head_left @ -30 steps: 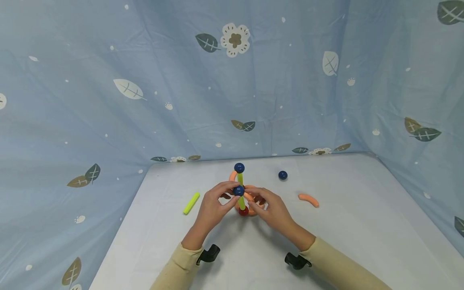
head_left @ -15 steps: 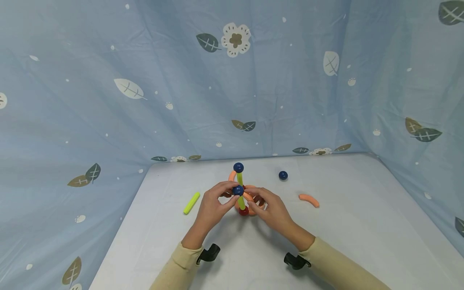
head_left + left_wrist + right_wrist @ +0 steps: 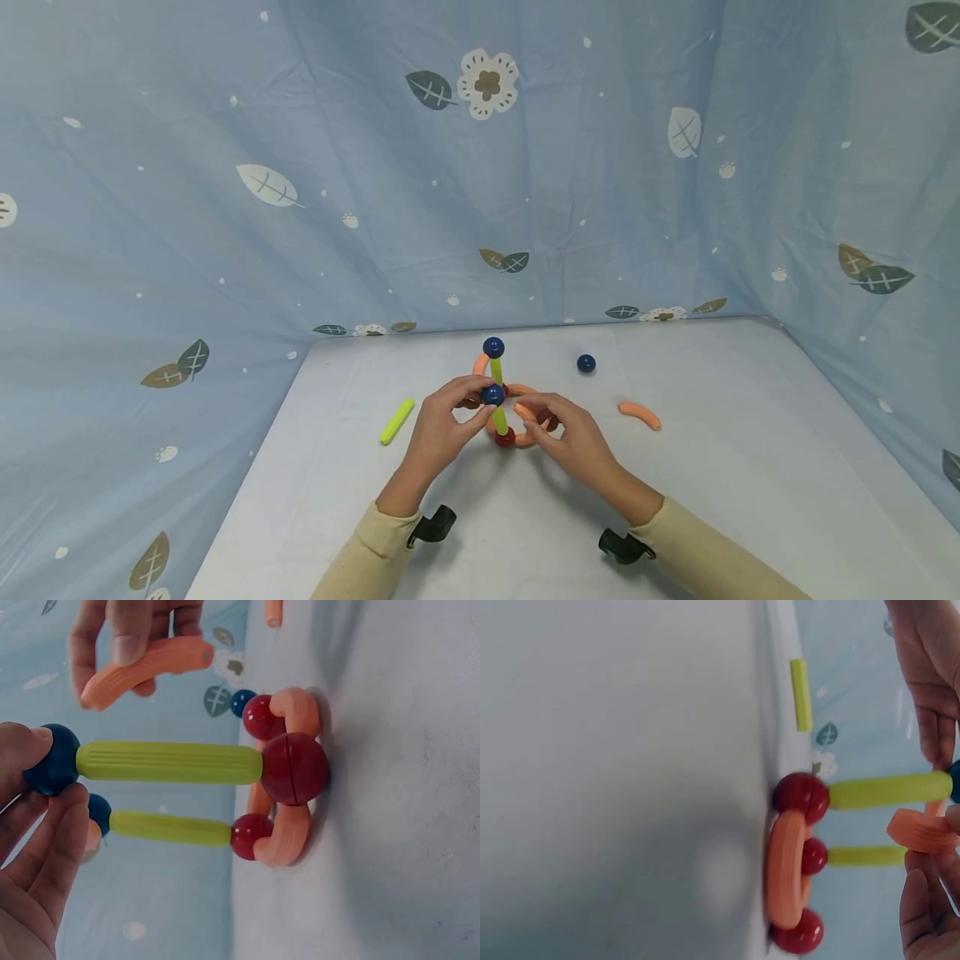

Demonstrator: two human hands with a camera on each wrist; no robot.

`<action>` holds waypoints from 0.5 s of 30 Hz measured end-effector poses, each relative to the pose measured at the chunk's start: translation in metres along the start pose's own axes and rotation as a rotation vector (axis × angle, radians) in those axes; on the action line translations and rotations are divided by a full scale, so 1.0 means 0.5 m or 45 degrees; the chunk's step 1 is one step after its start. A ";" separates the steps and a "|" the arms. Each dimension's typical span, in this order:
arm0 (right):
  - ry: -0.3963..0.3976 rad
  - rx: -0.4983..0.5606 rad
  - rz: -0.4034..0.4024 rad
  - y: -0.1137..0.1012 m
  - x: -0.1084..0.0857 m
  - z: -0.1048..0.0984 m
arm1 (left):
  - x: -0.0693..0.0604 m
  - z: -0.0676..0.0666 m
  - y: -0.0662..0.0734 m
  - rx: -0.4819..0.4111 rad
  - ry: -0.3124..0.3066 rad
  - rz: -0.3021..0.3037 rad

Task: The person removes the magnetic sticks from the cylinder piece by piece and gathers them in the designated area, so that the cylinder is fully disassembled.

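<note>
Left grip (image 3: 442, 421) pinches a blue ball (image 3: 492, 395); right grip (image 3: 576, 440) holds a curved orange piece (image 3: 142, 671) apart from it

Thumb and fingertips of the left grip are closed about the ball, parted only by its width. The ball caps an upright yellow-green rod (image 3: 171, 763) whose foot meets a red ball (image 3: 296, 769). Fingers and thumb of the right grip are drawn together on the curved piece, and a gap lies between it and the blue ball.

Behind stands a second rod (image 3: 171, 828), a second red ball (image 3: 251, 836) at its foot and a second blue ball (image 3: 493, 347) on top. An orange arc (image 3: 481, 364) shows just left of that top ball; its lower end is hidden. Low on the white table (image 3: 720, 450), more orange pieces (image 3: 785, 870) and a third red ball (image 3: 800, 931) make a ring with the other two reds.

Loose on the table lie a yellow-green stick (image 3: 397, 421) to the left and, to the right, a spare blue ball (image 3: 586, 363) near the back and a spare orange arc (image 3: 639, 414) closer in. Blue cloth (image 3: 375, 125) printed with leaves hangs behind.
</note>
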State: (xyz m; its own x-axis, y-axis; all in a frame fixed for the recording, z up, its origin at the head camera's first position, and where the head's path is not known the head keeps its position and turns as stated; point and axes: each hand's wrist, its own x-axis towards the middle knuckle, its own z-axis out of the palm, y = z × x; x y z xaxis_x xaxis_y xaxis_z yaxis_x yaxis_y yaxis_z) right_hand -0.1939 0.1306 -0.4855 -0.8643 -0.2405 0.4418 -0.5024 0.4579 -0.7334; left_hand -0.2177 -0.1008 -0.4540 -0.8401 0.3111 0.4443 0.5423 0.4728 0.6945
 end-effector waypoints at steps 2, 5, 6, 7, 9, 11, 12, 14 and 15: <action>0.003 -0.018 0.028 0.008 -0.008 -0.010 | 0.000 0.000 0.001 -0.010 -0.003 -0.005; 0.003 -0.049 0.070 0.024 -0.017 -0.028 | 0.000 0.000 0.003 -0.011 -0.001 -0.011; 0.002 -0.058 0.085 0.030 -0.020 -0.035 | 0.000 0.000 0.003 -0.008 -0.001 -0.011; 0.004 -0.064 0.096 0.037 -0.024 -0.042 | 0.000 0.000 0.004 -0.005 0.000 -0.012; 0.009 -0.078 0.118 0.052 -0.030 -0.058 | 0.001 0.000 0.004 -0.010 0.002 -0.010; 0.023 -0.099 0.133 0.067 -0.037 -0.076 | 0.001 0.001 0.003 -0.020 0.001 -0.006; 0.034 -0.114 0.136 0.074 -0.041 -0.084 | 0.001 0.001 0.003 -0.021 0.000 -0.008; 0.053 -0.148 0.149 0.089 -0.048 -0.102 | 0.001 0.001 0.002 -0.022 0.002 -0.010; 0.063 -0.170 0.158 0.097 -0.051 -0.110 | 0.001 0.001 0.002 -0.022 0.002 -0.011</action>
State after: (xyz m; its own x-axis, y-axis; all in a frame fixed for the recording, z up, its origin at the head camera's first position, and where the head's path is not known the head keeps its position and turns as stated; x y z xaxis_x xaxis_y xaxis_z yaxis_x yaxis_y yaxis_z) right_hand -0.1947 0.2060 -0.5040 -0.9155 -0.1341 0.3793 -0.3810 0.5917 -0.7105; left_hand -0.2174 -0.0998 -0.4535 -0.8448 0.3059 0.4390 0.5349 0.4614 0.7078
